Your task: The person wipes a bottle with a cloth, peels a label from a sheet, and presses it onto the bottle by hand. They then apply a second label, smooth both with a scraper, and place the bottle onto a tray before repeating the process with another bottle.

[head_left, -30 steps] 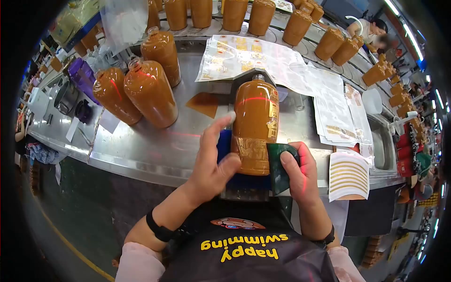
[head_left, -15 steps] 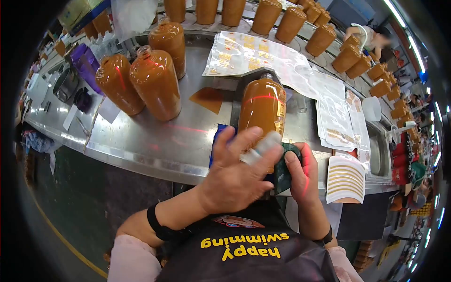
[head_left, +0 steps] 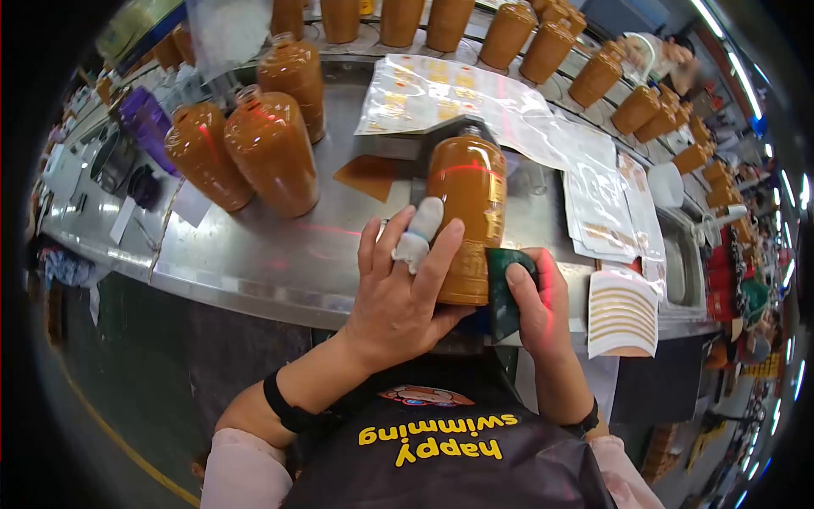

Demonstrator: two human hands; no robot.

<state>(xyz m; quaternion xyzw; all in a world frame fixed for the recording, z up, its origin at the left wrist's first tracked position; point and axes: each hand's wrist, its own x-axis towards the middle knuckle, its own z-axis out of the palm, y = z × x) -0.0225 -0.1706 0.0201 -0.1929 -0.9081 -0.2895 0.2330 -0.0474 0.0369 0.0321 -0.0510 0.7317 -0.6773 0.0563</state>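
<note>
A glossy brown bottle (head_left: 466, 204) lies tilted in a dark holder (head_left: 417, 188), its neck pointing away from me and gold lettering on its right side. A red laser line crosses its shoulder. My left hand (head_left: 394, 293) rests against the bottle's lower left side, fingers spread, with the thumb near its base. One of its fingers wears a white finger cot (head_left: 421, 233). In my right hand (head_left: 543, 310), a dark green flat scraper (head_left: 504, 297) is pinched between thumb and fingers, its edge beside the bottle's lower right side.
Several brown bottles (head_left: 275, 157) stand at the left on the steel table (head_left: 254, 271). Sheets of gold transfers (head_left: 441, 97) lie behind the holder, with a sheet of curved gold strips (head_left: 623, 318) at the right edge. Bottles line a conveyor (head_left: 543, 89); another person (head_left: 666, 64) is beyond it.
My left hand has moved left and down, from across the bottle's front to its left side. The bottle's lower front now shows. My right hand still holds the green scraper.
</note>
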